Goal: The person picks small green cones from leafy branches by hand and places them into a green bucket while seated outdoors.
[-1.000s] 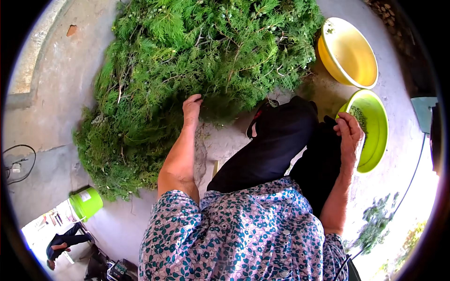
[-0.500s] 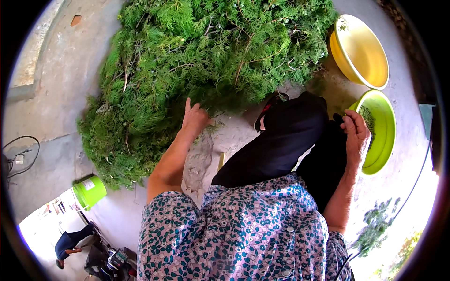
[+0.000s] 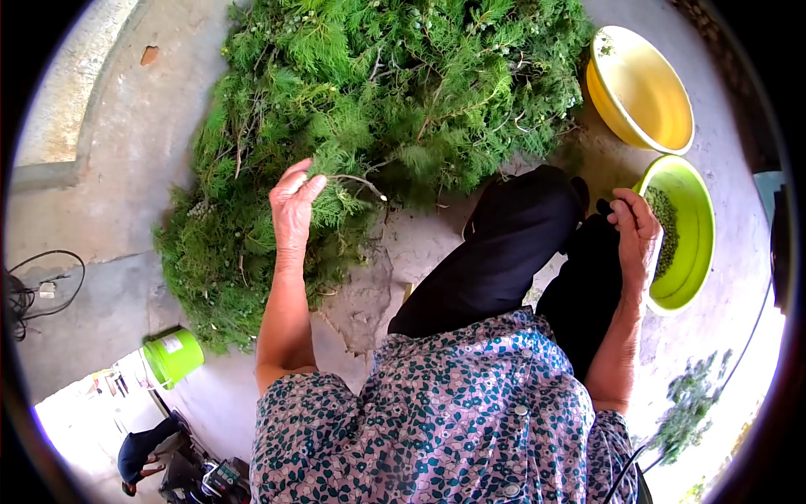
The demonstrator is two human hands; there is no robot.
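Observation:
A big heap of green conifer branches [image 3: 403, 92] lies in front of me. At its near left edge is my left hand [image 3: 291, 206], thumb and forefinger closed on a leafy conifer branch [image 3: 363, 181] whose bare stem end points right. Beside the bright green basin [image 3: 695, 277] at the right, my right hand [image 3: 635, 227] is closed with its fingers curled. What those fingers hold, if anything, is hidden. Small green seed cones [image 3: 666, 223] lie in the green basin.
A yellow basin [image 3: 625, 109] stands beyond the green one. My black-trousered leg [image 3: 487, 252] reaches toward the heap. At the lower left are a green bucket [image 3: 175, 357], a bent-over person [image 3: 143, 454] and dark machinery [image 3: 218, 483]. A black cable [image 3: 71, 260] loops at the far left.
My left hand has moved left from the heap's near edge, and the branch with its bare stem end now shows beside it. My right hand has hardly moved.

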